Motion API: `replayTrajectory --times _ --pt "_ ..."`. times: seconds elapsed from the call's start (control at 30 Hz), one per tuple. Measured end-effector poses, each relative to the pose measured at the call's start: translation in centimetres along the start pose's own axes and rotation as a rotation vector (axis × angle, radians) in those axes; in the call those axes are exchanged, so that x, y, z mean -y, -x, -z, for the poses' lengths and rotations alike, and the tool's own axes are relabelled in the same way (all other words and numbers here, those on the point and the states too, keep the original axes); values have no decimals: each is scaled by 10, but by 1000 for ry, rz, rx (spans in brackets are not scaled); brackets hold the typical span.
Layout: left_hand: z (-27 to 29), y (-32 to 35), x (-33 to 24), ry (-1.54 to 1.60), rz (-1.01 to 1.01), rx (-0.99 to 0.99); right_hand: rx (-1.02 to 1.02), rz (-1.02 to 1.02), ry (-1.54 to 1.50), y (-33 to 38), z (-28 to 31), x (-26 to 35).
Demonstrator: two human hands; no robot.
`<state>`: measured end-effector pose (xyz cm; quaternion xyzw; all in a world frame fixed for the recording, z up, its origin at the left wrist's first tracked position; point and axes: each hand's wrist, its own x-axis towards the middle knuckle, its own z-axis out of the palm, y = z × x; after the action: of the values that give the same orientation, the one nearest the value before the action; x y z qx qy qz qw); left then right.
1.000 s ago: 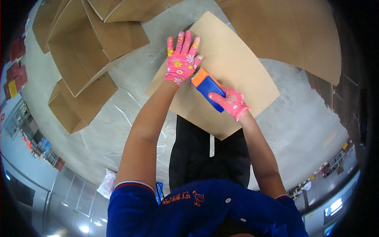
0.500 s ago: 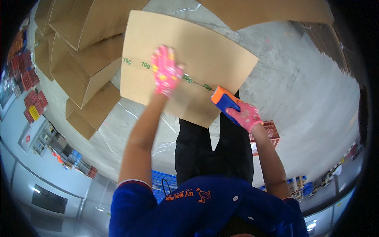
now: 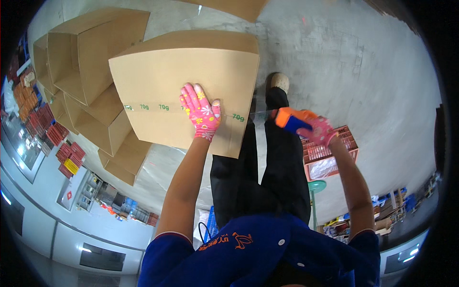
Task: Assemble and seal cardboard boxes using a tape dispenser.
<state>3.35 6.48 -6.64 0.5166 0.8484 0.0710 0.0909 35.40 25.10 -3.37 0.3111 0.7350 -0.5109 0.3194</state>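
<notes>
A brown cardboard box [image 3: 158, 81] stands in front of my legs, its closed face toward me. My left hand [image 3: 200, 111], in a pink flowered glove, lies on that face with fingers stretched out. Across the face runs a strip of clear tape [image 3: 164, 107] with green print. From the box's right edge the tape stretches through the air to an orange and blue tape dispenser [image 3: 294, 120]. My right hand [image 3: 320, 131], gloved in pink too, is closed around the dispenser, off to the right of the box.
Several open cardboard boxes [image 3: 98, 62] lie on the left. Another cardboard piece [image 3: 234, 7] shows at the top edge. A red plastic crate [image 3: 330, 150] sits right of my legs, near a round green stand [image 3: 316, 186]. Red crates [image 3: 40, 118] line the far left.
My right hand has moved right with the dispenser, off the box, drawing out tape past its edge. The box has turned and shifted left. My left hand stays on it.
</notes>
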Motion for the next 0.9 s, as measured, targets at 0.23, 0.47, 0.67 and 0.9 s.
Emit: replayTrajectory --times 0.23,0.47,0.67,0.9 --pt "9 1 -18 -13 32 74 25 -313 89 -88 -42 10" --pt "-10 23 -109 -57 242 89 -192 -440 -27 -125 -91 47" --pt "-16 23 -114 -60 283 50 -212 -892 -309 -121 -98 31" --pt "-17 29 -115 38 271 145 -632 -851 -474 -209 -111 89"
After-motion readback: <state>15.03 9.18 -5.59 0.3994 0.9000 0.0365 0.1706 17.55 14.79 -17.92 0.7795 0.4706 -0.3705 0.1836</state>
